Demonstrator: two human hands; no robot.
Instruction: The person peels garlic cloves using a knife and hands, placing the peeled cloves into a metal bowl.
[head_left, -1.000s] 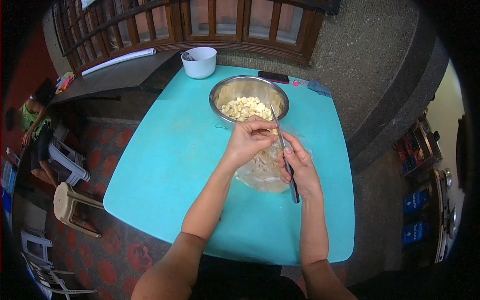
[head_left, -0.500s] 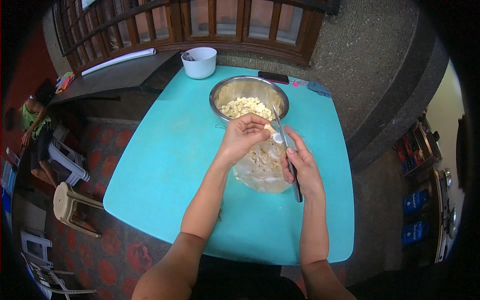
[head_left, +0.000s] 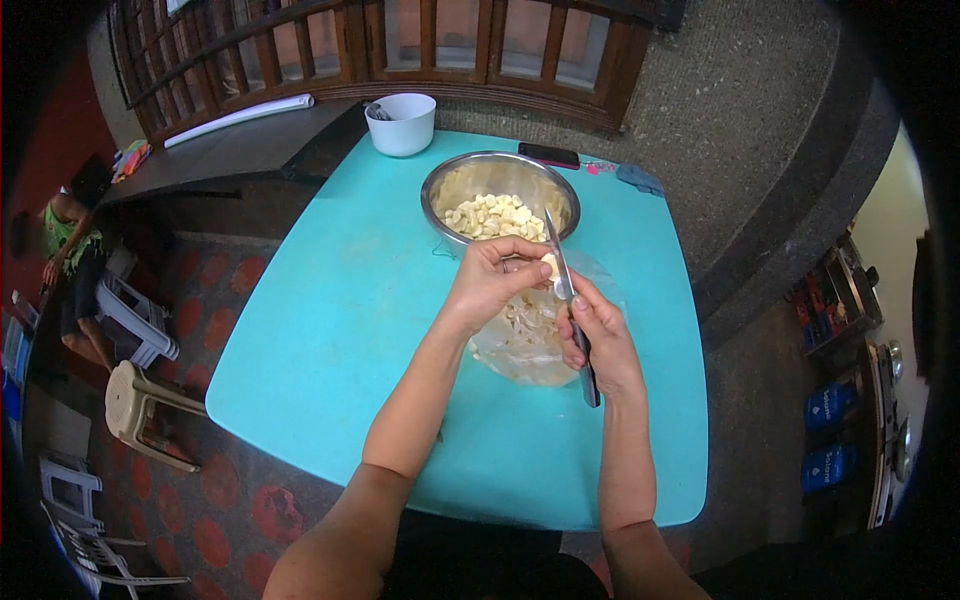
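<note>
Between its thumb and fingers, my left hand (head_left: pixel 497 278) pinches a small pale clove (head_left: pixel 550 265). My right hand (head_left: pixel 603 335) is wrapped round the dark handle of a knife (head_left: pixel 562 275), whose blade points up and away and lies against the clove. Below both hands a clear plastic bag (head_left: pixel 535 365) with thin pale peelings rests on the turquoise table (head_left: pixel 330 320). Just beyond my hands stands a steel bowl (head_left: pixel 448 180) with many pale peeled cloves (head_left: pixel 492 215) in it.
A white bowl (head_left: pixel 401 127) stands at the table's far left corner. A dark phone (head_left: pixel 548 155) and a grey-blue cloth (head_left: pixel 638 179) lie along the far edge. At the far left a person (head_left: pixel 72 250) is beside a beige stool (head_left: pixel 130 400) and white chairs.
The clove in my left hand has come against the knife blade, after being held a little apart from it half a second ago. My right hand keeps its grip on the knife.
</note>
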